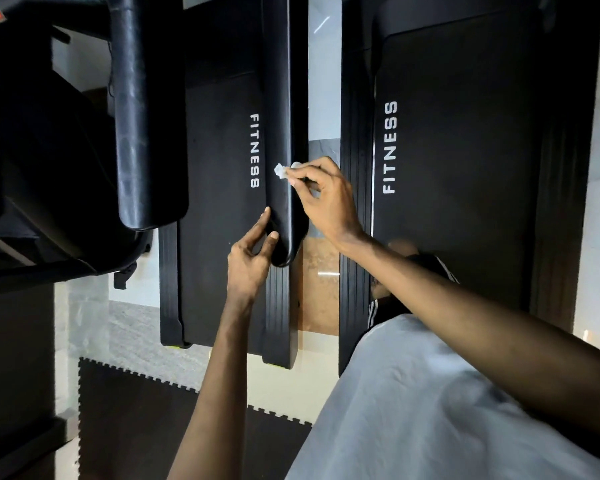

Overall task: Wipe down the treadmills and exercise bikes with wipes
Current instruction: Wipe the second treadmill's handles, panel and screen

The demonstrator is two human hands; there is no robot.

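Treadmill handrail (280, 98) is mid-wipe: right grip (323, 199) pinches the wipe (280, 171) against it, left grip (248, 261), released, steadies its end; the neighbouring treadmill (458, 168) likely awaits wiping.

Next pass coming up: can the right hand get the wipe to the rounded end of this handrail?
Probably yes: the right hand holds the wipe just up the handrail, but the left hand rests on that end.

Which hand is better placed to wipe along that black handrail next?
Right: the right hand pinches the wipe against the handrail; the left hand only touches its end, holding nothing.
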